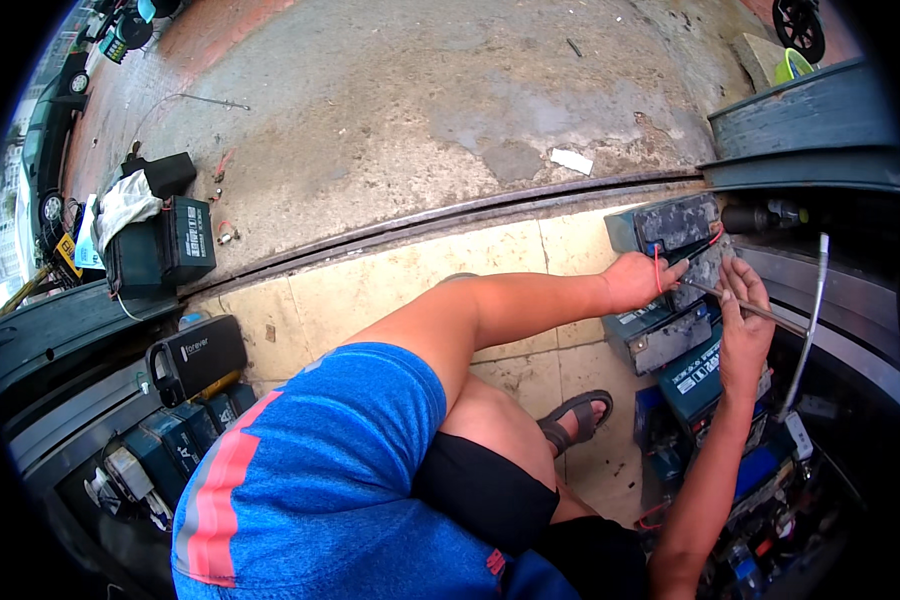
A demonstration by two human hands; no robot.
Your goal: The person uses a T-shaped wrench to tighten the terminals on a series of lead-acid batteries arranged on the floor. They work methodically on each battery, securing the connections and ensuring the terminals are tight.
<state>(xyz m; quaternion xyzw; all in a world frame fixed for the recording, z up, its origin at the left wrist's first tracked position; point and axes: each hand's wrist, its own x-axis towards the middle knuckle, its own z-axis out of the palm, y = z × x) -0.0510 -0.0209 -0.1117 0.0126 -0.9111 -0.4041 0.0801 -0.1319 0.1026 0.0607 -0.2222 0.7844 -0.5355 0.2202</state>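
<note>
Blue sleeve (310, 480), dusty teal batteries (675, 225), red wire (658, 270)

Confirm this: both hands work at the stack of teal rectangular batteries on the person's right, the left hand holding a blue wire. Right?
Not quite. In the head view the wire at the left hand is red, not blue. The rest stands: both hands, the right hand too, are at the stack of teal rectangular batteries on the person's right.

We've got our left hand (635, 281) pinching a thin red wire (658, 268) over the grey-topped rectangular battery (678, 222), right hand (742, 320) gripping a slim metal rod (745, 306).
</note>
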